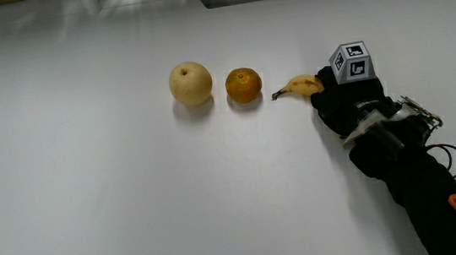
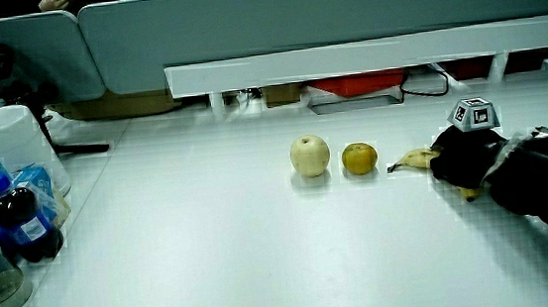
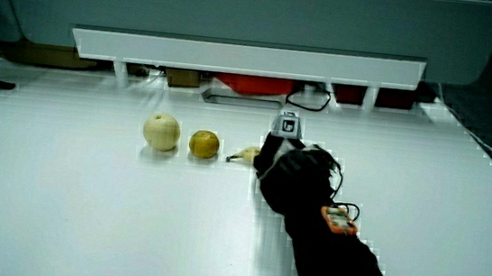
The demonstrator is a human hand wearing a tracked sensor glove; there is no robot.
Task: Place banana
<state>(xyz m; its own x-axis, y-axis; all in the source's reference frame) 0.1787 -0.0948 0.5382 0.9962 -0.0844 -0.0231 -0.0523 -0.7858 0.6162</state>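
Observation:
The banana (image 1: 301,86) is small and yellow, with its stem end pointing at an orange (image 1: 243,85). It lies low at the table surface, in line with the orange and a pale round apple (image 1: 191,83). The gloved hand (image 1: 340,103) covers the banana's other end with its fingers curled around it, and the patterned cube (image 1: 351,61) sits on its back. Both side views show the banana (image 2: 412,159) (image 3: 244,155) sticking out of the hand (image 2: 464,162) (image 3: 284,164) toward the orange (image 2: 359,158) (image 3: 204,143). Whether the banana touches the table cannot be told.
A dark cola bottle (image 2: 16,221), a white tub (image 2: 4,137) and several other containers crowd one table edge in a side view. A low partition (image 2: 342,18) with a white rail (image 2: 365,61) closes the table; a red object (image 2: 353,85) and cables lie under the rail.

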